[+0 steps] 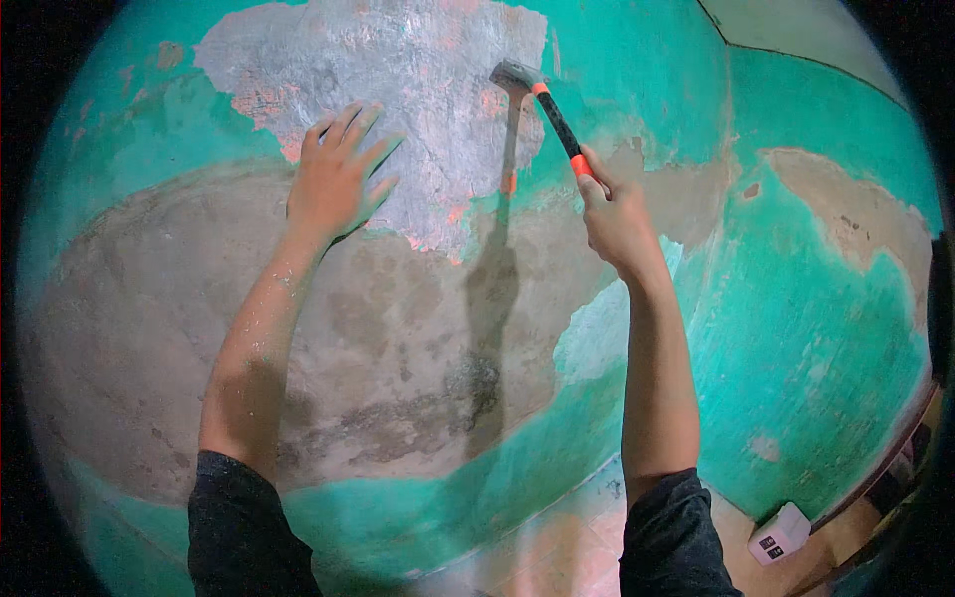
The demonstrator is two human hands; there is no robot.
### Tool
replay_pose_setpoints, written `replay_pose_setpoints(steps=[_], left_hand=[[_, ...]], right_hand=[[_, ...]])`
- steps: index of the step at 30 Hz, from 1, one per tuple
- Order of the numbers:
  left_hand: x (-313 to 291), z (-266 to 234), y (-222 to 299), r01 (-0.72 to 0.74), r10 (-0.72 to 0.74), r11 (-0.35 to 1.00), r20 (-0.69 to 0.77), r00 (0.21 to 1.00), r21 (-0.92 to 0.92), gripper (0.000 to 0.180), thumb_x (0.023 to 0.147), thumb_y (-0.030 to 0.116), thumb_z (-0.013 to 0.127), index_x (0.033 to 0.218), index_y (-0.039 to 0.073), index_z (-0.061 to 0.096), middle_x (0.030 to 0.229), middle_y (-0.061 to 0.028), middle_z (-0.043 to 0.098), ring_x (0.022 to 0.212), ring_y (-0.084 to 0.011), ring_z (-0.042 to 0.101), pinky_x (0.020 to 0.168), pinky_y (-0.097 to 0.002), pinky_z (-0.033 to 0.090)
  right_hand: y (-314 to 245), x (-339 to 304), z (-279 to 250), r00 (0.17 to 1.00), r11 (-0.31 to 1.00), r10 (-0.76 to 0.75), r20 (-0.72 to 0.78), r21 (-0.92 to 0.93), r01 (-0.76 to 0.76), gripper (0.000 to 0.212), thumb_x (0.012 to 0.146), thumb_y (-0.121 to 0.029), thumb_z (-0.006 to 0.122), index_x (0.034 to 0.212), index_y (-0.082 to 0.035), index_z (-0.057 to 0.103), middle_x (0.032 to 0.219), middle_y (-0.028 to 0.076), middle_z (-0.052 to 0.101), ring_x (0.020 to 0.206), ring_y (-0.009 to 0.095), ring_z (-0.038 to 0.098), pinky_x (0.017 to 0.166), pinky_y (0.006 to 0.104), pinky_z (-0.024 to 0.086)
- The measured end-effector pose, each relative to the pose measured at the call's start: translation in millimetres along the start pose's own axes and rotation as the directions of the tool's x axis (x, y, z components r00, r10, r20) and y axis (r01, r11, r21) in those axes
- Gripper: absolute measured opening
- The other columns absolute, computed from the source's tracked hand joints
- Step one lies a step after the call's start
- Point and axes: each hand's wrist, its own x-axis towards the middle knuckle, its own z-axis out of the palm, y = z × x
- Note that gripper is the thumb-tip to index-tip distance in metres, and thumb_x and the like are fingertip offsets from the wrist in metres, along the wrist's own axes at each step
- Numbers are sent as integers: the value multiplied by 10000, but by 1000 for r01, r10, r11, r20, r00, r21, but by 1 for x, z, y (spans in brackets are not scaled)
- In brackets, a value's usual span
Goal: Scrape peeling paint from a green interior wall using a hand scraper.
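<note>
A hammer (558, 121) with a grey head and a black-and-orange handle is in my right hand (619, 216), whose fingers wrap around the lower end of the handle. The head is up at the right part of a pale grey patch on the wall (418, 109); I cannot tell whether it touches the surface. My left hand (336, 181) is spread against the wall at the lower left of that patch, fingers apart, holding nothing. Orange-pink flecks show along the patch's ragged edges. White specks dot my left forearm.
Green paint (637, 60) surrounds the patch, and a wide brown-grey bare area (388, 328) lies below it. At the right, the adjoining green wall (816, 338) has another bare area. A white box with dark sockets (780, 534) stands low at the right, near the tiled floor (587, 517).
</note>
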Motion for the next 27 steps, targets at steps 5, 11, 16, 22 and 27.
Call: replay_pose_setpoints(steps=[5, 11, 16, 22, 27], left_hand=[[-2, 0, 0, 6, -6, 1000, -5, 1000, -15, 528, 874, 381, 716, 1380, 272, 613, 1555, -46, 447, 1451, -251, 377, 1139, -456, 311], [-3, -2, 0, 9, -9, 1000, 10, 1000, -11, 535, 872, 380, 720, 1384, 271, 611, 1551, -52, 451, 1449, -255, 378, 1139, -459, 312], [0, 0, 1, 5, -5, 1000, 20, 1000, 7, 537, 870, 387, 720, 1381, 263, 612, 1549, -55, 452, 1448, -254, 379, 1139, -455, 313], [0, 0, 0, 2, -2, 1000, -10, 1000, 2, 473, 896, 444, 685, 1332, 264, 649, 1538, -55, 472, 1446, -248, 389, 1157, -470, 301], [0, 1, -1, 9, -10, 1000, -19, 1000, -8, 471, 895, 437, 687, 1330, 259, 649, 1541, -55, 471, 1442, -250, 392, 1156, -474, 303]], right_hand=[[-6, -3, -11, 998, 998, 59, 29, 23, -60, 437, 1019, -194, 533, 1426, -45, 582, 863, 123, 669, 785, 184, 616, 764, 350, 500], [-14, 3, -14, 995, 996, 75, 63, 43, -78, 449, 1057, -239, 517, 1501, -172, 534, 661, -55, 440, 474, 52, 388, 406, 274, 319], [-1, 12, -14, 999, 998, -36, -4, -45, 36, 458, 1001, -223, 549, 1425, -54, 585, 816, 147, 673, 742, 191, 613, 727, 370, 502], [-2, 13, -18, 999, 996, 11, 43, -93, -7, 466, 992, -222, 555, 1436, -84, 581, 932, 216, 689, 853, 226, 657, 824, 358, 512], [-1, 25, -14, 997, 976, -76, -13, -205, 71, 448, 1002, -214, 548, 1429, -82, 587, 881, 202, 666, 815, 222, 634, 794, 362, 504]])
